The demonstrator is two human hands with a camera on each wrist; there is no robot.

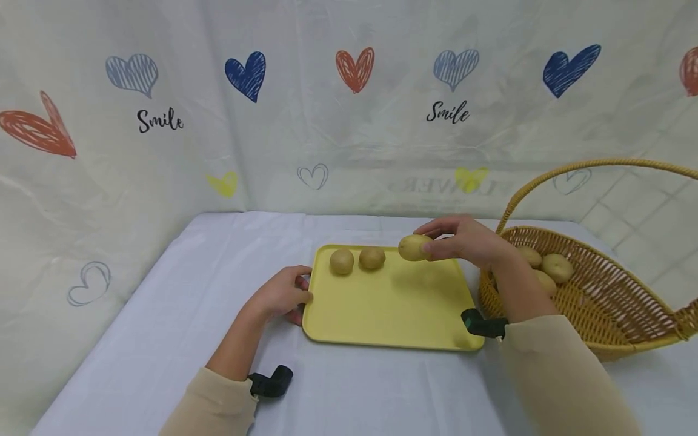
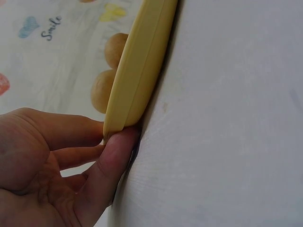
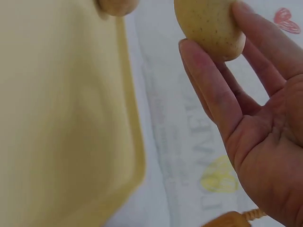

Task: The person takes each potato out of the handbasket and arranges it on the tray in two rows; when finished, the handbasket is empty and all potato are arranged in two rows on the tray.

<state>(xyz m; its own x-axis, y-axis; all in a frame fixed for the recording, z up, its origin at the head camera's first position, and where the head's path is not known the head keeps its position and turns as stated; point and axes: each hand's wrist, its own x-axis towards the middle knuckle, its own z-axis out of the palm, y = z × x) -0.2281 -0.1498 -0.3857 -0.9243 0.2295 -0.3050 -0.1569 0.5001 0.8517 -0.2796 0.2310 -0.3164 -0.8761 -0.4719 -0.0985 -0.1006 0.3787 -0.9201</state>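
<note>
A potato [image 1: 412, 247] is pinched between the thumb and fingers of my right hand [image 1: 463, 244], held above the far right part of a yellow tray [image 1: 382, 315]. In the right wrist view the same potato [image 3: 210, 28] shows small dark specks. My left hand [image 1: 283, 293] grips the tray's left edge; the left wrist view shows the thumb and fingers pinching the tray rim [image 2: 137, 71]. Two potatoes sit side by side on the tray near its far left corner, a left one [image 1: 341, 261] and a right one [image 1: 372, 258].
A wicker basket [image 1: 616, 290] with a tall arched handle [image 1: 600, 162] stands right of the tray, several potatoes [image 1: 557, 267] inside. White cloth [image 1: 349, 387] covers the table. A sheet printed with hearts [image 1: 354, 69] hangs behind.
</note>
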